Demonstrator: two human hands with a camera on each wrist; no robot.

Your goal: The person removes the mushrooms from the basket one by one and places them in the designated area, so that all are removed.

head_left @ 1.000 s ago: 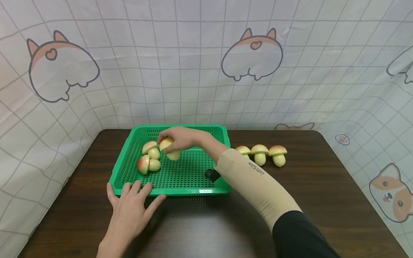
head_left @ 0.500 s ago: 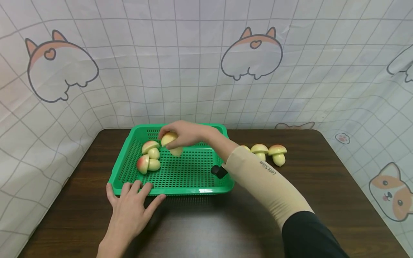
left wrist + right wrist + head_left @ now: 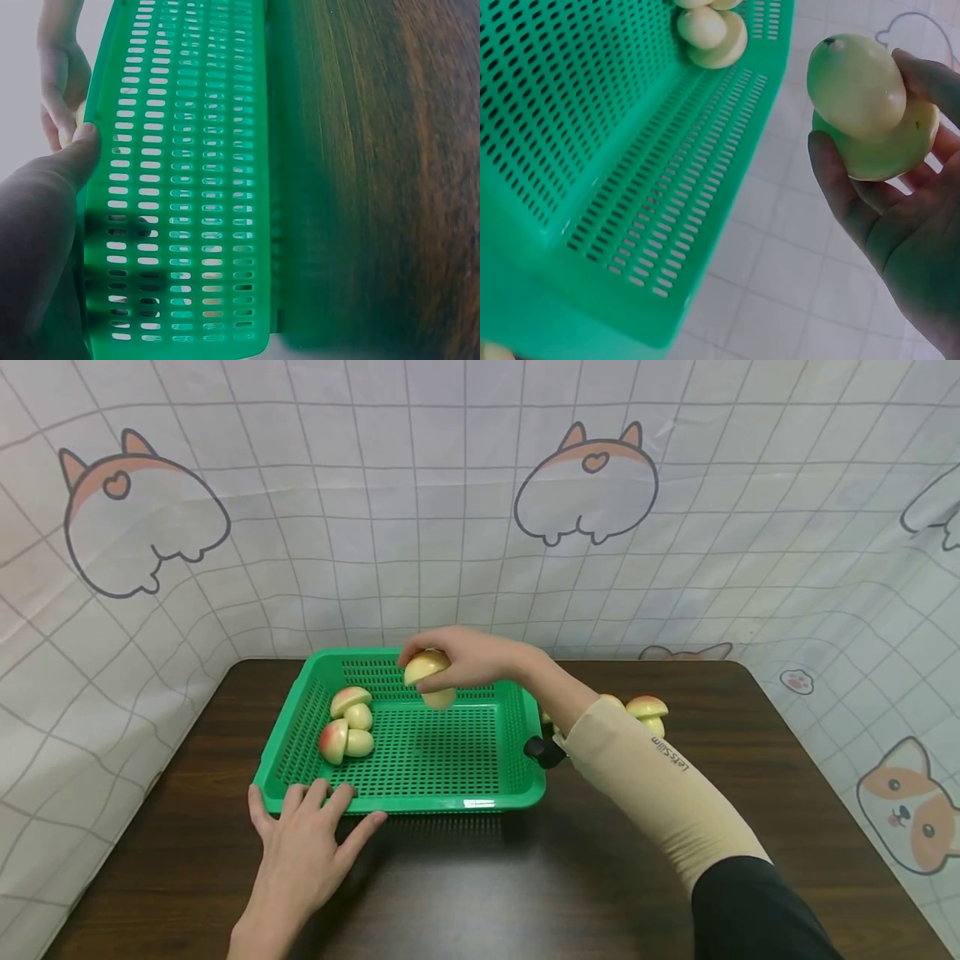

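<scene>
The green basket [image 3: 420,807] stands on the dark surface [image 3: 480,893] with two mushrooms inside, one [image 3: 350,700] behind the other [image 3: 345,743], near its left wall. A third, the held mushroom [image 3: 425,667], is up off the basket floor, stem down, with the grip of the right hand [image 3: 468,658] closed around its cap. The left hand [image 3: 307,852] rests on the near rim, fingers apart. Beyond the basket's right side, the beige sleeve [image 3: 660,785] partly hides more mushrooms [image 3: 647,703]; their count is unclear. The right wrist view cuts off the basket and a mushroom at its top edge.
</scene>
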